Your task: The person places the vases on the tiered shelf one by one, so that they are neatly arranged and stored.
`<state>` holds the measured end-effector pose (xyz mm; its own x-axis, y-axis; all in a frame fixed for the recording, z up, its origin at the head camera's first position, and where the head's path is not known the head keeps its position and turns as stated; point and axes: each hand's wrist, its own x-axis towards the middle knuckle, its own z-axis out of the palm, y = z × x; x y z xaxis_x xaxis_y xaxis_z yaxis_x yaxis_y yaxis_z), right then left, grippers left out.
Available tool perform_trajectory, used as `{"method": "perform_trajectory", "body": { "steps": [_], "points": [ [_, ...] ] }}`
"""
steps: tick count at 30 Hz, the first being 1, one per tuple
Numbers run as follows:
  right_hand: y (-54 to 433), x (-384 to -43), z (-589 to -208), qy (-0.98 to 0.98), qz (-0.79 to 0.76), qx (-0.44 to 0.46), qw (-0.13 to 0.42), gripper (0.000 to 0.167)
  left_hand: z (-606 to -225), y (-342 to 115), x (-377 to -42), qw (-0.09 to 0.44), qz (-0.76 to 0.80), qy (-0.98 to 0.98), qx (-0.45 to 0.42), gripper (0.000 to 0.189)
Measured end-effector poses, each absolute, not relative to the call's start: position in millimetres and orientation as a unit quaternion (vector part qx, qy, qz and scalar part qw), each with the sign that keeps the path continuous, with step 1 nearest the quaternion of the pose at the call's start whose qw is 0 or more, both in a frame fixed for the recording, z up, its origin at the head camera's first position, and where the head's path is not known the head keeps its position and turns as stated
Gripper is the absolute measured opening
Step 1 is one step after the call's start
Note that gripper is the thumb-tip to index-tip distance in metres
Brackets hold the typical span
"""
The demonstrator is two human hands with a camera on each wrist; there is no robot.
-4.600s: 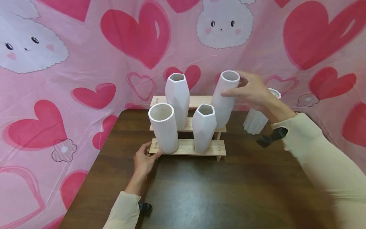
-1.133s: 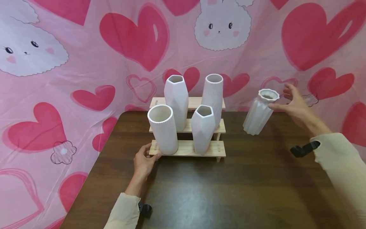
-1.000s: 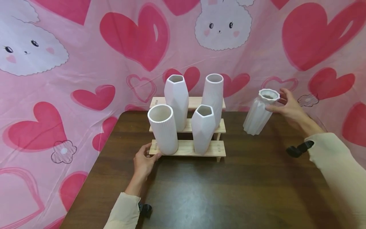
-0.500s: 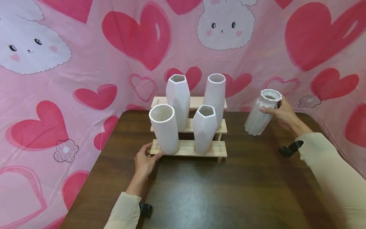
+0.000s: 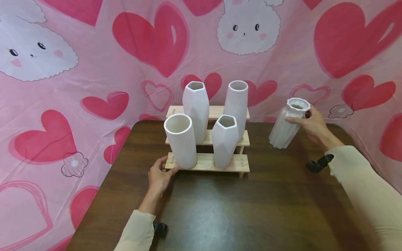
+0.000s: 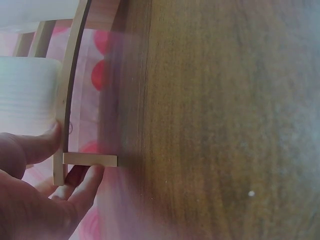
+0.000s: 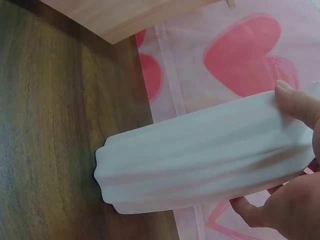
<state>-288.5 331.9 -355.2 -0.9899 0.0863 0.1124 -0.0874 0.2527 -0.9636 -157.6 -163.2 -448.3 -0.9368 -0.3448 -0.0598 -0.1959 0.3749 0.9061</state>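
My right hand (image 5: pixel 312 125) holds a white fluted vase (image 5: pixel 284 129) just below its scalloped rim, thumb on the near side. In the right wrist view the vase's wavy base (image 7: pixel 107 175) meets the tabletop. My left hand (image 5: pixel 158 177) grips the left end of the front tier of a wooden stepped stand (image 5: pixel 204 162). In the left wrist view its thumb lies above the board (image 6: pixel 62 100), fingers beside the stand's leg (image 6: pixel 90 159). A ribbed cylindrical vase (image 5: pixel 182 146) and a short faceted vase (image 5: pixel 224 148) stand on that front tier.
On the middle tier stand a tall faceted vase (image 5: pixel 197 108) and a smooth round vase (image 5: pixel 237 104). The top tier (image 5: pixel 216 111) runs behind them. The stand rests on a dark wooden table (image 5: pixel 220 216), with a pink heart-patterned cloth (image 5: pixel 103 69) hanging behind.
My right hand has let go of the smooth round vase on the middle tier, moved right, and closed around the fluted vase's upper part. My left hand has stayed on the stand.
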Motion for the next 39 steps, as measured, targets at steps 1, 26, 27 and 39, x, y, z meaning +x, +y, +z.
{"method": "perform_trajectory", "body": {
  "steps": [1, 26, 27, 39],
  "points": [
    [331.9, -288.3, -355.3, -0.794, 0.604, -0.004, 0.075, 0.062, -448.3, -163.2, -157.3, 0.070, -0.534, -0.827, 0.163, 0.059],
    [315.4, -270.1, -286.0, -0.709, 0.698, 0.044, 0.088, 0.059, -446.3, -162.7, -155.2, 0.068, -0.532, -0.828, 0.163, 0.059],
    [315.2, -269.3, -280.3, -0.703, 0.704, 0.051, 0.082, 0.058, -446.5, -162.6, -155.3, 0.068, -0.532, -0.828, 0.163, 0.059],
    [301.0, -265.9, -212.2, -0.820, 0.569, 0.036, 0.045, 0.069, -447.4, -161.7, -157.0, 0.072, -0.529, -0.831, 0.159, 0.059]
  ]
}}
